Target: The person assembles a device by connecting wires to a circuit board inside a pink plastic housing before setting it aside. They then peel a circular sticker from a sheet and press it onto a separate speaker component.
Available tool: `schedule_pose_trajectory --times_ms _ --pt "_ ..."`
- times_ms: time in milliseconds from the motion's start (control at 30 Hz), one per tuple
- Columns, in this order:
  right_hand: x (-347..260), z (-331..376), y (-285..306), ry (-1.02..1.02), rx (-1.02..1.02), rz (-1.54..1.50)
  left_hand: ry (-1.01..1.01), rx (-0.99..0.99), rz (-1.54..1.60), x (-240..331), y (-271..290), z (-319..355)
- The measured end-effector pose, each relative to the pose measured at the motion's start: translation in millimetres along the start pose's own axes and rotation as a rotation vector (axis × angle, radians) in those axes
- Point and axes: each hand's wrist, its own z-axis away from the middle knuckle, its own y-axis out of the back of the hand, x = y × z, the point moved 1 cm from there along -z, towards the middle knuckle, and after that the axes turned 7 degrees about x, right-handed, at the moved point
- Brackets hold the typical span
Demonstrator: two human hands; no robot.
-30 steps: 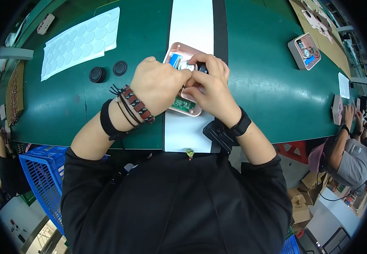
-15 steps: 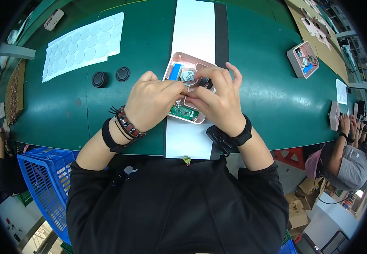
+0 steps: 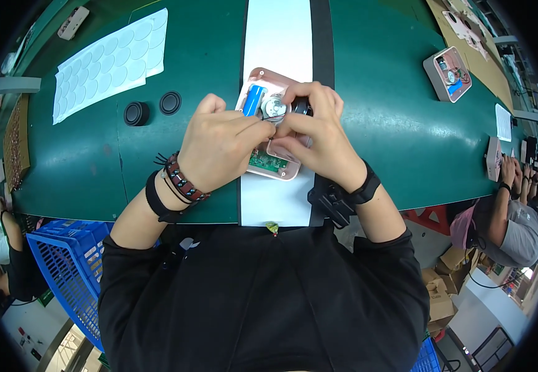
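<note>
An open pale pink casing [image 3: 269, 73] lies tilted on the white strip in front of me. Inside it are a blue cylindrical battery [image 3: 254, 100], a round silver-white part [image 3: 274, 107], a black round part [image 3: 302, 106] and a green circuit board [image 3: 267, 161]. Over its middle, my left hand [image 3: 222, 141] is closed in a pinch, its fingertips hiding what they hold. Fingertip to fingertip with it, my right hand [image 3: 320, 133] pinches at a thin wire, its other fingers curled above the black round part. A pale wire loops below the right fingertips.
Two black round parts [image 3: 136, 113] and a sheet of round stickers [image 3: 111, 65] lie left on the green table [image 3: 380, 155]. Another filled casing [image 3: 447, 74] stands at the right. A blue crate [image 3: 64, 266] is below the left edge; a co-worker [image 3: 517, 232] works far right.
My right index finger has curled down toward the casing, and the fingers have drawn together. Both hands still meet over the casing's middle. The whole view has shifted slightly.
</note>
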Motion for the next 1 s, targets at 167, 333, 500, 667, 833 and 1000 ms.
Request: schedule_pose_trajectory --times_ms 167,333,500,667,833,1000 --pt "2.2 2.5 -8.4 -0.052 0.023 0.034 -0.030 -0.133 -0.065 3.6 5.2 -11.4" --pt "-9.6 -9.8 5.1 0.053 -0.025 0.181 0.076 -0.180 -0.203 7.6 13.6 -5.6" --pt "-53.6 13.9 14.5 0.202 -0.237 0.332 0.129 0.078 -0.171 -8.2 51.5 -21.9" --pt "-34.1 10.0 20.6 0.164 -0.250 0.354 0.243 -0.001 -0.587 -181.5 92.2 -63.5" --pt "40.7 -34.7 77.2 0.039 -0.003 0.607 0.716 -0.152 -1.061 -407.5 172.7 -58.6" --pt "120.0 -26.6 127.1 -0.073 0.073 0.948 0.992 -0.295 -0.987 -428.1 133.8 -80.6"
